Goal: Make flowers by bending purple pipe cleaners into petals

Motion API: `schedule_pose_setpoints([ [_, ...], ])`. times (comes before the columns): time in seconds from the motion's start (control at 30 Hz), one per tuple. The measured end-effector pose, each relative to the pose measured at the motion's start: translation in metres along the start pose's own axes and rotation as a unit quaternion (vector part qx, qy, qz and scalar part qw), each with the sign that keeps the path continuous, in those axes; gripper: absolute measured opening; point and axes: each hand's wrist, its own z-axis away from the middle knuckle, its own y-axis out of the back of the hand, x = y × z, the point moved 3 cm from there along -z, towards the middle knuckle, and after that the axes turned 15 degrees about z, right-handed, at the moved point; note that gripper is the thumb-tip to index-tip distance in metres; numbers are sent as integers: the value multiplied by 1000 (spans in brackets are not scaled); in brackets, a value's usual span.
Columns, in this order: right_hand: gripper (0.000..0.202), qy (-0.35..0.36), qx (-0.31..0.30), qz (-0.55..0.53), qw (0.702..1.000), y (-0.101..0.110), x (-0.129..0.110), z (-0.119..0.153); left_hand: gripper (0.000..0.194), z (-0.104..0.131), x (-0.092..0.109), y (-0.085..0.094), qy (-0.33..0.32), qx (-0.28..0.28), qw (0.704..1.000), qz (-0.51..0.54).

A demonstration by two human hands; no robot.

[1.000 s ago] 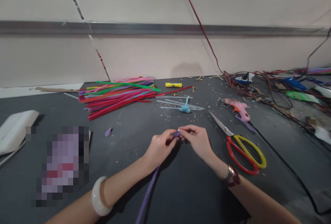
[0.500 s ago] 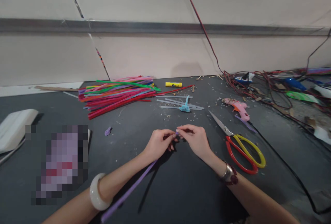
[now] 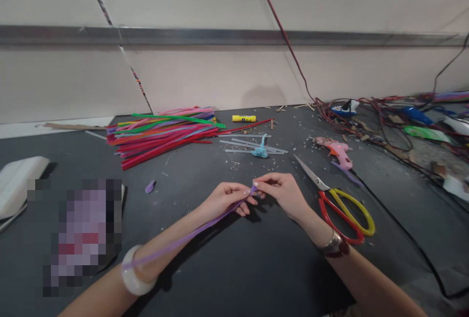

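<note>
A long purple pipe cleaner (image 3: 205, 225) stretches from my fingertips back over my left forearm, its far part blurred. My left hand (image 3: 227, 199) pinches it near its end between thumb and fingers. Close beside it, my right hand (image 3: 282, 194) grips the tip of the same pipe cleaner, where a small bend shows between the two hands. A small purple piece (image 3: 150, 186) lies on the dark table to the left. Beyond my hands rests a light-blue twisted pipe-cleaner shape (image 3: 260, 149) on several translucent glue sticks (image 3: 234, 151).
Scissors (image 3: 339, 204) with red and yellow handles lie right of my right hand, a pink glue gun (image 3: 337, 152) behind them. Colourful pipe cleaners (image 3: 164, 136) are piled at back left, near a yellow tube (image 3: 244, 118). Tangled cables (image 3: 381, 126) fill the back right.
The pipe cleaner's long tail has swung up from beneath my left forearm to lie across it. My right hand has shifted slightly right, and a purple bit now shows between the fingertips.
</note>
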Motion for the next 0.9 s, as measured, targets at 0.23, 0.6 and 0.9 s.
schedule_pose_setpoints([
  [0.23, 17, -49, 42, -37, 997, 2, 10, -4, 24, 12, 15, -5, -307, 61, 848, -427],
  [0.6, 17, -52, 26, -44, 997, -4, 9, -2, 19, 14, 8, -5, -340, 54, 810, -475],
  [0.9, 14, -14, -11, -37, 999, 1, 3, -3, 18, 3, 10, -5, -57, 63, 992, -94],
])
